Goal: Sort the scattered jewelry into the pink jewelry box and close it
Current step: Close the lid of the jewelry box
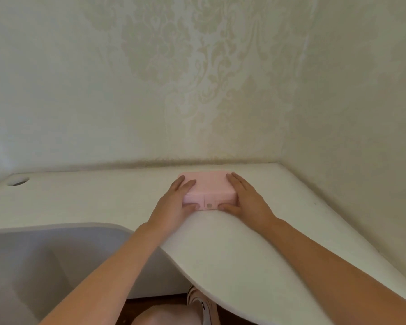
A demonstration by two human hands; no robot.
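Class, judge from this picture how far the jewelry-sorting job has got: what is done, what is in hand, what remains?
Done, apparently: no loose jewelry shows on the white counter, and the pink jewelry box has its lid down. In hand: the left hand and right hand press on its two ends, thumbs at the front beside the snap. Left: possibly fastening the snap, then letting go; whether it is fastened cannot be told.

— What sort of place is this?

— A home, most likely a bathroom or a dressing corner. The wallpaper [197, 78] is cream with a pale damask pattern, which is domestic decor.

— What else shows it?

— A smooth white surface [232, 249] with a curved front edge fits into the corner of the walls. A round hole [17, 181] is cut through it at the far left. Beside it sits a white moulded basin [45, 259], like a tub or sink. Dark wood floor [150, 303] shows below.
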